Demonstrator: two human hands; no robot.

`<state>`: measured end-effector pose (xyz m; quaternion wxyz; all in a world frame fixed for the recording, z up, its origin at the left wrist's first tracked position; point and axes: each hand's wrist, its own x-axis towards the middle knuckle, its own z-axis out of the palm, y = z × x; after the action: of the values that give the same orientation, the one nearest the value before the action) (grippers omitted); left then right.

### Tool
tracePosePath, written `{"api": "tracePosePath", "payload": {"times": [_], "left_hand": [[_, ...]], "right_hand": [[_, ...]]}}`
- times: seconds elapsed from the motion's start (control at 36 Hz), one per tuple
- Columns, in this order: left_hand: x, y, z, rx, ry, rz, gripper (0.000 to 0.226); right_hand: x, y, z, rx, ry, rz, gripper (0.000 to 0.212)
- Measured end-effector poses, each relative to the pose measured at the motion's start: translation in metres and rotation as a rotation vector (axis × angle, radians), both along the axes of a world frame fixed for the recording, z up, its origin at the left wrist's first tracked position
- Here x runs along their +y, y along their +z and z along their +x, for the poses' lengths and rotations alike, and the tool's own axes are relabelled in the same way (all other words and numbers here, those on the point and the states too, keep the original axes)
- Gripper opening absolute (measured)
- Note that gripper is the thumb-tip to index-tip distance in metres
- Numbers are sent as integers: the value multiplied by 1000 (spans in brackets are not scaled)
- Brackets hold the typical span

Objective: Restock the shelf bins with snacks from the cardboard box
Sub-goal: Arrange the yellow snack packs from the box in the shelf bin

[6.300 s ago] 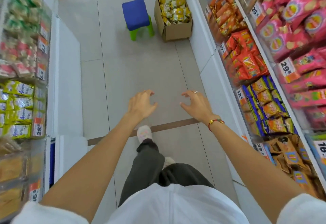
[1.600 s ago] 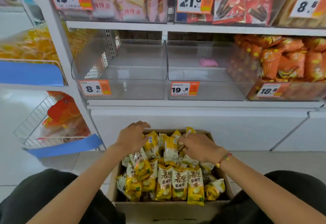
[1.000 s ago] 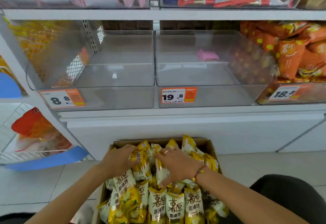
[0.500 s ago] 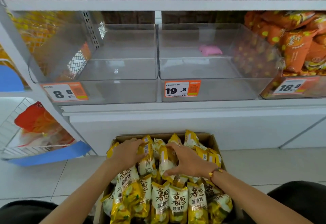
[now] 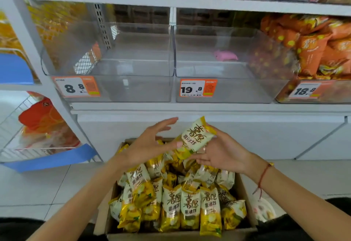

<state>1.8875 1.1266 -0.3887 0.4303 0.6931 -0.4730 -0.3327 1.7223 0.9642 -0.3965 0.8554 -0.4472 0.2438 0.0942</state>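
A cardboard box (image 5: 245, 189) on the floor in front of me is full of yellow-and-white snack packets (image 5: 190, 206). One snack packet (image 5: 195, 138) is lifted above the box, tilted up to the right. My right hand (image 5: 224, 153) grips it from below and the right side. My left hand (image 5: 150, 144) is beside it with fingers straight and spread, its thumb touching the packet's lower part. Above stand two clear shelf bins: the left bin (image 5: 133, 91) priced 8.8 and the middle bin (image 5: 239, 91) priced 19.8.
A small pink item (image 5: 226, 55) lies at the back of the middle bin. The bin to the right (image 5: 313, 51) is packed with orange bags. A wire basket (image 5: 38, 127) with red-orange bags hangs low at left. White tiled floor surrounds the box.
Both hands were down among the packets in the box; now they have risen above it with one packet, held in my right hand, and my left fingers have spread out.
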Motion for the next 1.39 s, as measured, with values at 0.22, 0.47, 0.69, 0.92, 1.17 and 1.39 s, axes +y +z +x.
{"api": "tracePosePath", "payload": {"times": [0.22, 0.47, 0.69, 0.92, 1.17, 1.39], "left_hand": [[-2, 11, -12, 62, -87, 101, 52], [-11, -13, -10, 347, 199, 31, 35], [-13, -26, -9, 570, 49, 163, 44], [-7, -48, -1, 449, 342, 265, 54], [1, -43, 8, 473, 499, 211, 31], [1, -28, 16, 939, 491, 140, 23]], "right_hand": [[7, 21, 9, 206, 66, -137, 80], [-10, 12, 5, 202, -141, -296, 58], [5, 3, 7, 187, -21, -646, 41], [-23, -41, -1, 230, 774, -1719, 48], [-26, -77, -9, 65, 958, -2099, 61], [-15, -16, 6, 90, 63, -836, 65]]}}
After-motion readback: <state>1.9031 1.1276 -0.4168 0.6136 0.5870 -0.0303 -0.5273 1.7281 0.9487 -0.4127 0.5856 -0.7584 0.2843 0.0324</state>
